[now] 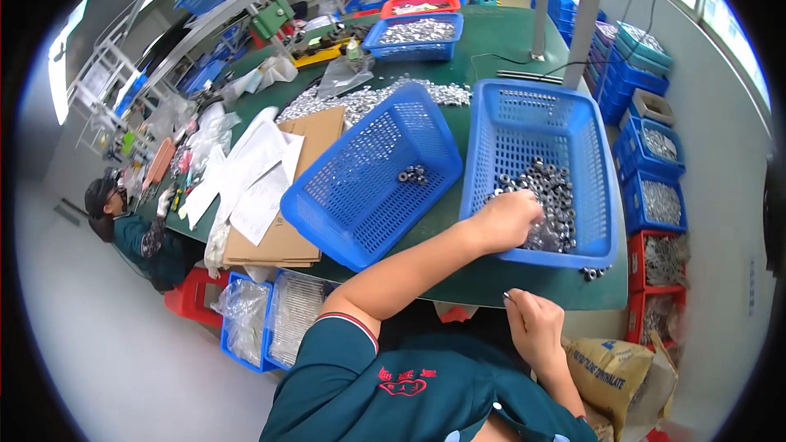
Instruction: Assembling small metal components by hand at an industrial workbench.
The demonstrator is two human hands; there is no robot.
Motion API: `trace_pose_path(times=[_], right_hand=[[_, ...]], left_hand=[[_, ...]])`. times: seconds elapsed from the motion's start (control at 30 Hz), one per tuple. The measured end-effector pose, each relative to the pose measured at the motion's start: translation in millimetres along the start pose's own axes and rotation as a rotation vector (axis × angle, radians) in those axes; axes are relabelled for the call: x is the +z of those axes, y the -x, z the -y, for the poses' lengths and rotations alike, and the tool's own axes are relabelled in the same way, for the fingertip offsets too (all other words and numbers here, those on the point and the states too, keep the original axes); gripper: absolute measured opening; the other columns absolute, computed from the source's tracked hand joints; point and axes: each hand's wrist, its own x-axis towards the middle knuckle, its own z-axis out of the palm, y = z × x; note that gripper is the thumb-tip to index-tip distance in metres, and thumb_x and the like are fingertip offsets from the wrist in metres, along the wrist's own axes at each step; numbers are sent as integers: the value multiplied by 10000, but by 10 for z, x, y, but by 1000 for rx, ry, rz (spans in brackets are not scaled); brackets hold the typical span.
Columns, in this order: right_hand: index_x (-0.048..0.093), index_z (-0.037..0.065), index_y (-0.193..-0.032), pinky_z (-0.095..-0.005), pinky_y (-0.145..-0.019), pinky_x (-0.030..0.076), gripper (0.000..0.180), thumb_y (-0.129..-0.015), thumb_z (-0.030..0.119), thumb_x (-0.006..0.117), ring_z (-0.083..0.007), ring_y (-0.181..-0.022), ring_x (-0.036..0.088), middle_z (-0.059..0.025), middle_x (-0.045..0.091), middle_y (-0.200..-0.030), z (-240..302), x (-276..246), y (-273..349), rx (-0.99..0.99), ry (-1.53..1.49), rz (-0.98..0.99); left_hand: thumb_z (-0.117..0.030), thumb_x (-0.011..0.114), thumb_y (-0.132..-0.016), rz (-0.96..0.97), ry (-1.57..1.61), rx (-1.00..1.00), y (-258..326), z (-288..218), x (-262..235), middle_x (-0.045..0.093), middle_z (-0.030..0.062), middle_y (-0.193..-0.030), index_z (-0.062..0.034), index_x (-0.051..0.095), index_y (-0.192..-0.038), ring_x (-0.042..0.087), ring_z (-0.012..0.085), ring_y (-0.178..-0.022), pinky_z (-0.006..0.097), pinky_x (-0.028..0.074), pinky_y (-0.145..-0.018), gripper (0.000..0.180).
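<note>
My left hand (509,219) reaches across into the right-hand blue plastic basket (607,188). Its fingers are curled down at a pile of small round metal nuts (558,200), and what they grip, if anything, is hidden. Something translucent and blurred shows just below these fingers. Close to my body, past the table's front edge, my right hand (534,326) is closed in a pinch. A tiny dark piece (507,297) shows at its thumb and fingertip, too small to name. Left of that basket, a second blue basket (327,196) lies at an angle with several similar nuts (413,174) inside.
A few loose nuts (593,274) lie at the front right edge of the green table (512,41). Cardboard (323,127) and papers (260,188) are under and beside the left basket. Shiny parts (360,102) spread behind it. A co-worker (135,233) sits far left.
</note>
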Motion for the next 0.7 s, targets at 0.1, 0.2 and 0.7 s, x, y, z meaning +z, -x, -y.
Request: trace_pose_path(times=[0.1,0.2,0.7], right_hand=[[624,27,-875,-386,-579,512,63,-828,34,665,-313,-622,645,-134,646,-707,-21,27,-3,29,-35,1],[623,30,-873,-380,-568,508,58,-835,41,664,-312,-611,642,-132,640,-692,-74,56,7,59,-64,22],[612,35,-869,-375,-534,492,67,-838,53,668,-306,-592,637,-124,630,-671,-66,179,-34,70,-176,104]], left_hand=[[-27,606,-797,-346,61,-7,122,23,-242,638,146,-918,-35,683,-909,632,349,-899,423,519,-803,136],[-54,626,-817,-549,-132,-257,406,420,-568,660,128,-924,-53,689,-914,635,333,-888,413,522,-777,116],[-61,691,-799,-386,-497,-740,999,1356,-640,650,156,-945,-48,663,-938,645,351,-904,437,517,-778,142]])
